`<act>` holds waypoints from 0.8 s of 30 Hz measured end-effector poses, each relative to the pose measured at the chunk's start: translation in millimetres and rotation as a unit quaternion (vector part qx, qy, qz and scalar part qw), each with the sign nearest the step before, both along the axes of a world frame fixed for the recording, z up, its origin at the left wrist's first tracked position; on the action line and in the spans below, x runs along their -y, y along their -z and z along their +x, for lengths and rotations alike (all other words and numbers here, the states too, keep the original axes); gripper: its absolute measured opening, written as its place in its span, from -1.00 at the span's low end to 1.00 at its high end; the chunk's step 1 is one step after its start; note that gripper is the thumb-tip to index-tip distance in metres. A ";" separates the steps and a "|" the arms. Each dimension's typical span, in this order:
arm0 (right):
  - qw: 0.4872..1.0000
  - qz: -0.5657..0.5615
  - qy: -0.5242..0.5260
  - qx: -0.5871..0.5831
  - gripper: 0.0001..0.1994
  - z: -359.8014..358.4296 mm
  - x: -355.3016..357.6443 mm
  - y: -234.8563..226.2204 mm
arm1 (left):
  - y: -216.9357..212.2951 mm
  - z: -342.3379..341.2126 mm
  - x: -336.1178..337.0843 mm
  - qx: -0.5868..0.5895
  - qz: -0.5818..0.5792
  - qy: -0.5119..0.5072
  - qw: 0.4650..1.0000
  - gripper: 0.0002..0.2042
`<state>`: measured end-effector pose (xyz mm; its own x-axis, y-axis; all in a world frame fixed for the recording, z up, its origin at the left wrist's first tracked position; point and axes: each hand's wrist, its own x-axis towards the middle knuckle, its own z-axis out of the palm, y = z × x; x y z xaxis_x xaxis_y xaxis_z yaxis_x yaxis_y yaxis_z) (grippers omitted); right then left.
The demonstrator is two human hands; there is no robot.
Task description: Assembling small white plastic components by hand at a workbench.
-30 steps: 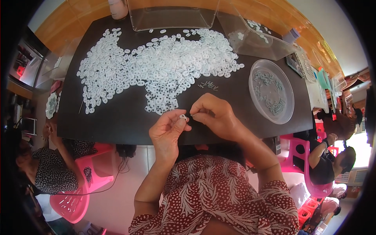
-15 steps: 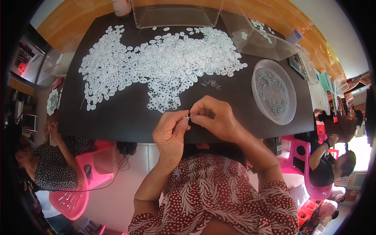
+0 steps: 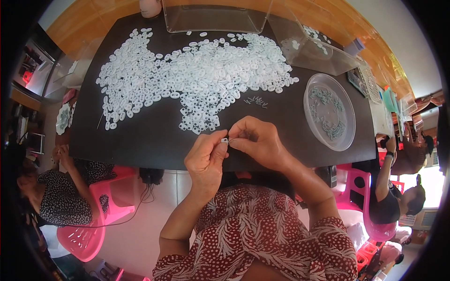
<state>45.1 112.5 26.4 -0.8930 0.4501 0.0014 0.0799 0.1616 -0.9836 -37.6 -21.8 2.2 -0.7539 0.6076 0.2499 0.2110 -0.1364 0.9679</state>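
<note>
Pinched between the fingertips of our left hand [image 3: 206,159] and our right hand [image 3: 255,140] is one small white ring [image 3: 224,140], held just above the near edge of the black surface [image 3: 140,140]; both grips are pressed together on it, the hands touching at the fingertips. Beyond our hands a wide heap of white rings [image 3: 197,75] spreads across the surface. A few small grey pins [image 3: 255,100] lie loose beside the heap. To our right stands a round clear dish [image 3: 329,111] with more grey pieces in it. Clear plastic boxes [image 3: 213,16] sit at the far edge.
</note>
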 end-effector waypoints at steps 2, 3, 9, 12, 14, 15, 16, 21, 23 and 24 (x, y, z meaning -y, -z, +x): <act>1.000 -0.007 0.000 0.003 -0.89 0.1 1.7 2.9 | 2.0 0.6 -0.1 -0.006 0.009 -0.011 1.000 -0.78; 1.000 -0.014 0.000 0.006 -0.88 0.1 2.4 4.3 | 2.3 0.0 0.7 -0.006 0.008 -0.011 1.000 -0.78; 1.000 -0.018 0.002 -0.010 -0.90 -3.0 3.9 6.3 | 1.7 -2.9 2.5 -0.081 -0.024 -0.015 0.996 -0.75; 0.999 0.014 0.020 -0.047 -0.89 -5.9 8.2 8.1 | 5.7 -1.1 2.1 -0.005 0.015 -0.022 1.000 -0.75; 0.999 0.014 0.021 -0.037 -0.89 -5.7 10.7 5.8 | 3.7 0.3 3.0 -0.050 -0.013 -0.034 0.998 -0.75; 0.999 0.014 0.023 -0.027 -0.88 -5.6 12.4 4.7 | 3.8 0.6 3.8 -0.050 -0.013 -0.035 0.998 -0.75; 0.999 0.014 0.021 -0.027 -0.88 -5.7 14.2 5.1 | 4.4 0.7 4.3 -0.080 -0.022 -0.039 0.996 -0.75; 0.997 -0.020 0.063 -0.041 -0.87 -5.7 18.8 7.6 | 9.7 3.2 0.5 0.015 0.024 -0.037 0.999 -0.73; 0.997 -0.005 0.061 -0.044 -0.87 -4.0 19.3 10.1 | 10.1 1.1 1.1 0.121 0.074 -0.013 0.990 -0.72; 0.997 0.010 0.058 -0.046 -0.87 -3.4 19.1 11.7 | 10.3 1.1 1.2 0.121 0.074 -0.014 0.990 -0.72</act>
